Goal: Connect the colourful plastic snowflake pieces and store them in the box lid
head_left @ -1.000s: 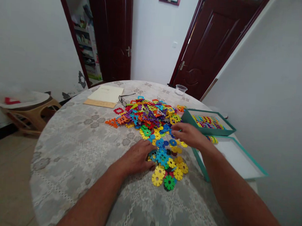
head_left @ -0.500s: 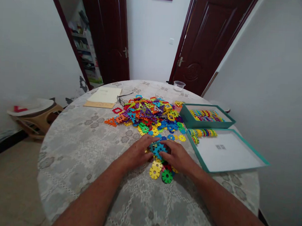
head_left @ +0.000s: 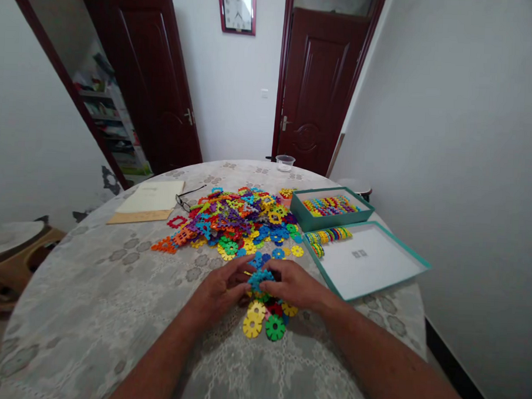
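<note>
A blue plastic interlocking building piece (head_left: 261,279) with a cut-out pattern is held just above a small heap of flower-shaped discs. My right hand (head_left: 292,284) grips it from the right, thumb in front and fingers behind. Close at its left edge is my left hand (head_left: 220,288), thumb and fingers curved but apart, the thumb tip near or touching the piece. Below the hands lie a yellow disc (head_left: 252,326) and a green disc (head_left: 275,328), with red and more yellow ones partly hidden. More blue discs (head_left: 278,253) lie just beyond my fingers.
A big pile of colourful interlocking pieces (head_left: 234,216) spreads across the round table (head_left: 142,312). To the right stand a green box (head_left: 331,208) with rows of stacked pieces and its lid (head_left: 372,275). Eyeglasses (head_left: 184,203), paper (head_left: 149,197) and a clear bowl (head_left: 285,163) lie farther back.
The view has tilted up and turned right. The blue piece has been turned and now shows more edge-on in my right hand. My left hand has spread slightly away from it.
</note>
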`<state>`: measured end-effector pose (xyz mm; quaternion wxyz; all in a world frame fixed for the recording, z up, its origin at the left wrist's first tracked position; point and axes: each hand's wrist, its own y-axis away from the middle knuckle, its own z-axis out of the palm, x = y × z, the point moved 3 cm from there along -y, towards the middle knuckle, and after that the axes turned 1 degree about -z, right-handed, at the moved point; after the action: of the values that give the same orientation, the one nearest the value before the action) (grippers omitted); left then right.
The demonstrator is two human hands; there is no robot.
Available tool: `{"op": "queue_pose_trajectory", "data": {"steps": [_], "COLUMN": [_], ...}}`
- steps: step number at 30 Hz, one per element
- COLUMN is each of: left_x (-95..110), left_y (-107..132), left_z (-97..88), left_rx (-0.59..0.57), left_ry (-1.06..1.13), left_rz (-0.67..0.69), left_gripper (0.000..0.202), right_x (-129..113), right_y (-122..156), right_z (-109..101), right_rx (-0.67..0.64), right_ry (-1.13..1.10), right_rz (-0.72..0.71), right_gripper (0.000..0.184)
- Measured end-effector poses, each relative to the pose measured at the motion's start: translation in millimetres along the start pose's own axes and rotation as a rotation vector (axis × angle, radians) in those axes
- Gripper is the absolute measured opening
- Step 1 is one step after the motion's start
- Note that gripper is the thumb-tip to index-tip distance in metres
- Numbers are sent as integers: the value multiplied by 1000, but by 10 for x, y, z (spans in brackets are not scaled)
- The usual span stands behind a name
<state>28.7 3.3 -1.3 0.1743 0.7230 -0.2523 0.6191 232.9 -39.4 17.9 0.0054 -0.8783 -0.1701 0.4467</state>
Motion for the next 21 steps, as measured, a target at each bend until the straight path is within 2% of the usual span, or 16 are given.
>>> {"op": "queue_pose_trajectory", "data": {"steps": [2, 4, 8, 10, 13, 15, 18, 21], "left_x": [-5, 12, 53, 54, 18, -25, -83, -94], "left_y": [-20, -35, -42, -42, -50, -57, -57, -43], "left_z": [-34, -95, -192, -212, -234, -254, -280, -272], "left_rx": [18, 89, 236, 274, 295, 298, 281, 228], "left_ry": [-67, -224, -453, -518, -620, -678, -742, -801], "left_rz": [16, 72, 160, 182, 195, 201, 194, 138], "left_gripper": [54, 44, 30, 30, 31, 32, 33, 37], "right_x": [-55, -116, -132, -38, 234, 431, 638, 713], "right_y": [19, 37, 18, -62, -240, -334, -394, -376], "right_z": [-117, -345, -1085, -1465, -1872, -2000, -2015, -1939], "right_rx": [45, 170, 532, 606, 491, 357, 210, 166], "right_ry": [53, 125, 378, 609, 891, 1017, 1109, 1117], "right_rz": [-19, -38, -64, -47, 102, 232, 351, 365], "right_gripper": [5, 8, 20, 25, 32, 37, 41, 49]}}
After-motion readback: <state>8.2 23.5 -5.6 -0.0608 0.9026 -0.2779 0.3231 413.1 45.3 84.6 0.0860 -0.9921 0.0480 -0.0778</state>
